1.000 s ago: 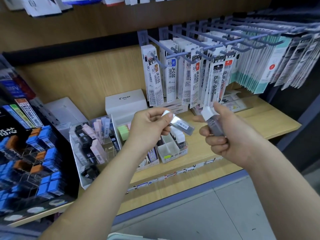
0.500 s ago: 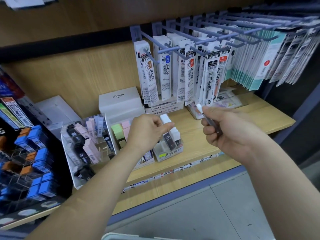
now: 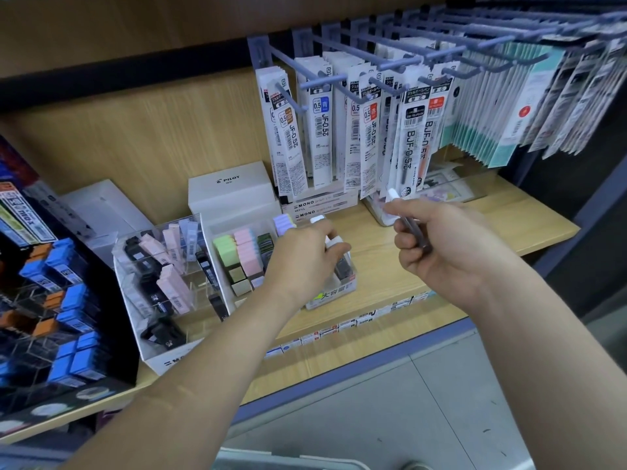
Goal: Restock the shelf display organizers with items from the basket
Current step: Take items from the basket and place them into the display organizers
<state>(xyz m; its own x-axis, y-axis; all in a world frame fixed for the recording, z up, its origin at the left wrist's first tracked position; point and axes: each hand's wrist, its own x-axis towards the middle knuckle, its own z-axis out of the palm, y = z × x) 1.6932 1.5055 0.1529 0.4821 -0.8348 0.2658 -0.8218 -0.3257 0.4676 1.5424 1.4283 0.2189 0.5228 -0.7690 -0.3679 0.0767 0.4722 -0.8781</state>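
A: Lead case [image 3: 403, 218] with the white cap, where is it?
B: Right of the PILOT box [image 3: 234, 189], in the air above the wooden shelf [image 3: 509, 228]. The right hand [image 3: 451, 252] has its fingers curled round it, cap pointing up and away.
A: And the left hand [image 3: 305, 262]?
B: Just in front and right of the PILOT box, over the small white organizer [image 3: 336, 291]. Thumb and fingers pinch a second case [image 3: 331, 242] standing in it.
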